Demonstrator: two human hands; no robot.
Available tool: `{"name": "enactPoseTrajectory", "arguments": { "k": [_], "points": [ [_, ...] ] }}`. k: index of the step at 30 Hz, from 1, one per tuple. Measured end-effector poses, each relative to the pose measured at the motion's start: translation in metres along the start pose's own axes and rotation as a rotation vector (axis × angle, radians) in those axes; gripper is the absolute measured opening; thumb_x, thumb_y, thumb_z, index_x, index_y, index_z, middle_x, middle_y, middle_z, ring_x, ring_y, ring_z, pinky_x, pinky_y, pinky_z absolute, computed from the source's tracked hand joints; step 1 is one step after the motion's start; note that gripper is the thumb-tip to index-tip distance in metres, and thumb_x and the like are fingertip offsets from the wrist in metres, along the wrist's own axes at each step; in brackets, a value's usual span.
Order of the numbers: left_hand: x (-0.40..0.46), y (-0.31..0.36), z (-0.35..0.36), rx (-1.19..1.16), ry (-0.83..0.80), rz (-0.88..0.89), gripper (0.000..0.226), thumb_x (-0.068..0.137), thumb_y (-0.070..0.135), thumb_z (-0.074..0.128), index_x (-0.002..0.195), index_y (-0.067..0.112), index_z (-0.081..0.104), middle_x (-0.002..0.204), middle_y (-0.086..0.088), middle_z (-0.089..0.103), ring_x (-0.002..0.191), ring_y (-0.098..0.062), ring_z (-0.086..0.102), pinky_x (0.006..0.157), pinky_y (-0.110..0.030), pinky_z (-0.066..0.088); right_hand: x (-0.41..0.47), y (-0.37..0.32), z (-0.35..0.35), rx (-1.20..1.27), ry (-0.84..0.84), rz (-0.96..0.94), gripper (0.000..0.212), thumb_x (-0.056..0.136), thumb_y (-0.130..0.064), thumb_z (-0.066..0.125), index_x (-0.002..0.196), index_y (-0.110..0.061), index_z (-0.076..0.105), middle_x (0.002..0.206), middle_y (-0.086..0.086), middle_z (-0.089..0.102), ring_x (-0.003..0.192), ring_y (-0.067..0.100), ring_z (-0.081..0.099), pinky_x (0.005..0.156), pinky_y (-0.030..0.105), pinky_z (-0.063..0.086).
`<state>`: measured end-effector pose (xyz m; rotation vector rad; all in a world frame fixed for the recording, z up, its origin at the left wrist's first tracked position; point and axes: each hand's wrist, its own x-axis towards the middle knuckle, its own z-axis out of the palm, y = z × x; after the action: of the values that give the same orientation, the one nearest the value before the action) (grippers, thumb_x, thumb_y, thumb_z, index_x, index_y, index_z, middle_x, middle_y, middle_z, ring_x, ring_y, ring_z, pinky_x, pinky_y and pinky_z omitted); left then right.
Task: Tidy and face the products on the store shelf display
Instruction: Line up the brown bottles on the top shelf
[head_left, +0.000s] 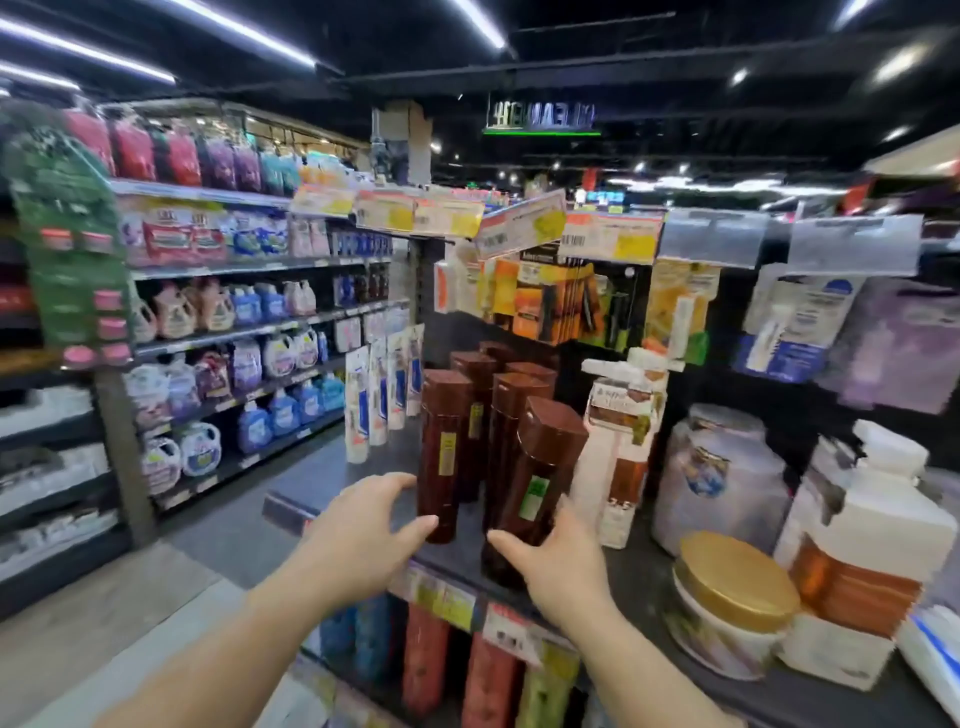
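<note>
Near the shelf (332, 483) edge, the leaning brown bottle (535, 483) tips its cap to the right, its base gripped by the right hand (558, 564), while the left hand (358, 535), fingers spread, reaches the upright bottle (441, 457) beside it.

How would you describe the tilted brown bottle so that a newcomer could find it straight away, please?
Find the dark shelf at chest height with the cluster of brown bottles. The one wanted stands at the front right, by the right hand. It alone leans, and bears a green label.
</note>
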<state>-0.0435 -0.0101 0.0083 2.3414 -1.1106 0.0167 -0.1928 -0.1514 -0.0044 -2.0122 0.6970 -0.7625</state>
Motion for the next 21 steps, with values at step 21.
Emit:
{"name": "enactPoseTrajectory", "arguments": {
  "k": [21],
  "points": [
    [0.052, -0.025, 0.033, -0.442, -0.071, -0.133, 0.096, 0.07, 0.039, 0.081, 0.147, 0.028, 0.024, 0.135, 0.005, 0.051, 0.121, -0.014, 0.052, 0.098, -0.031, 0.046, 0.013, 0.009, 0.029, -0.162, -0.075, 0.138, 0.038, 0.078, -0.03, 0.078, 0.102, -0.042, 0.051, 0.084, -0.027, 0.059, 0.078, -0.011, 0.056, 0.067, 0.008, 0.043]
  ]
}}
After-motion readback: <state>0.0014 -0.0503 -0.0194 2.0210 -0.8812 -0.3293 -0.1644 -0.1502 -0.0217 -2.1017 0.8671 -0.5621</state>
